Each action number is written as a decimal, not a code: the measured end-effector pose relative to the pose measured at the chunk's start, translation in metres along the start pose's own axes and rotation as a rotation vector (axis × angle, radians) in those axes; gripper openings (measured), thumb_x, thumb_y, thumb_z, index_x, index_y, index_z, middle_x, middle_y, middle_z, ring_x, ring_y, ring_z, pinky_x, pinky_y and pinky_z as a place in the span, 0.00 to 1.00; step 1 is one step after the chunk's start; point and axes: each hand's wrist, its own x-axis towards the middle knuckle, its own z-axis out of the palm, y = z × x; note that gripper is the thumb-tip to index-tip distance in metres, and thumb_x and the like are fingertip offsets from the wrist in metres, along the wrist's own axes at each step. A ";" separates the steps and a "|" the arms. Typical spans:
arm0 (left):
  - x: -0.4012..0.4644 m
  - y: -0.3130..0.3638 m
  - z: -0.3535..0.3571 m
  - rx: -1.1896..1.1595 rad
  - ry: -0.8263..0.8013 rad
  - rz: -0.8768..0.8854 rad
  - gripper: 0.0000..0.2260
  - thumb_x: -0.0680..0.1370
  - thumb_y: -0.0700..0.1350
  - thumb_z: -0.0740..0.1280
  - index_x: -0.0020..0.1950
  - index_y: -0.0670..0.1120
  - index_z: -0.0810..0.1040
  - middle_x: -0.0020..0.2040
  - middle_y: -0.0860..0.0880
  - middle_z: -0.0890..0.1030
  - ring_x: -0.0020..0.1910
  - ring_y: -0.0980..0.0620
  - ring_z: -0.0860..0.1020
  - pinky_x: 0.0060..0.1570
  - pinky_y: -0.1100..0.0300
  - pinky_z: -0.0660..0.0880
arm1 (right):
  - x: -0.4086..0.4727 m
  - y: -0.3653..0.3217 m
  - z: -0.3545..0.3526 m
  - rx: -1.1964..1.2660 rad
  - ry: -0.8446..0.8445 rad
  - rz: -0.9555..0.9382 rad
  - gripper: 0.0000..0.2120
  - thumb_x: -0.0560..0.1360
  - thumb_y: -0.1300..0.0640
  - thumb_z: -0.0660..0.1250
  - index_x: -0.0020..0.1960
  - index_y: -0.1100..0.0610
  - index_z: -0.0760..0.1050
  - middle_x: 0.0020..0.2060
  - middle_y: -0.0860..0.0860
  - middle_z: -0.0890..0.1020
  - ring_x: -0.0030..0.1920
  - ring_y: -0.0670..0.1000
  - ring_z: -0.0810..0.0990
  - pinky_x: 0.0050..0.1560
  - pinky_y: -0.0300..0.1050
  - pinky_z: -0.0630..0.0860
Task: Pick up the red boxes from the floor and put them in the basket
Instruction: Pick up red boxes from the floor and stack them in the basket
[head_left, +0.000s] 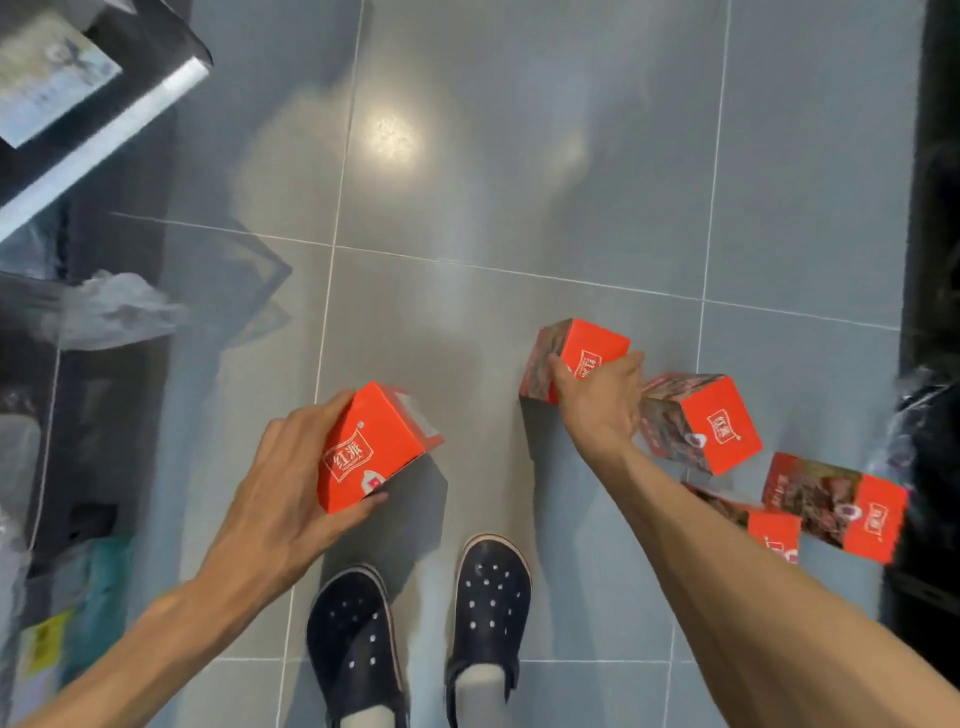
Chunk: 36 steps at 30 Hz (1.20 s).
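Fingers of the left hand (291, 483) wrap the near box (371, 447), thumb along its lower edge and fingertips over its far top corner; the box rides in the palm, tilted, above the grey tiled floor (467, 208) just ahead of the dark clogs (358, 644); fingers of the right hand (597, 400) curl over the near face of a second box (574, 358), which lies directly beyond the knuckles, its long axis running down toward the floor, apparently touching the tile; three more red boxes lie to the outer side of that wrist, one just beside the hand (706, 421), two nearer the forearm (774, 530) (841, 504); no basket can be identified in view, so the carry direction cannot be told; the right hand is judged nearer the remaining boxes.
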 end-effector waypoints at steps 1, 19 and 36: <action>-0.001 -0.004 0.006 0.001 0.001 -0.008 0.43 0.69 0.64 0.72 0.78 0.54 0.56 0.68 0.53 0.69 0.62 0.53 0.68 0.55 0.55 0.69 | 0.004 0.000 0.009 0.014 0.016 0.044 0.53 0.70 0.38 0.71 0.77 0.67 0.47 0.72 0.63 0.64 0.71 0.64 0.65 0.68 0.57 0.64; -0.038 0.201 -0.246 0.029 0.227 0.074 0.40 0.73 0.66 0.68 0.79 0.56 0.53 0.68 0.62 0.64 0.63 0.61 0.63 0.59 0.58 0.65 | -0.153 -0.136 -0.328 0.151 -0.154 -0.652 0.37 0.65 0.32 0.70 0.69 0.34 0.58 0.54 0.41 0.73 0.54 0.48 0.74 0.53 0.52 0.74; -0.346 0.486 -0.541 0.167 0.767 -0.059 0.41 0.73 0.71 0.64 0.79 0.59 0.50 0.66 0.63 0.61 0.65 0.59 0.62 0.64 0.57 0.65 | -0.463 -0.307 -0.700 -0.160 -0.231 -1.519 0.41 0.65 0.29 0.69 0.74 0.40 0.60 0.59 0.40 0.75 0.55 0.46 0.75 0.52 0.46 0.74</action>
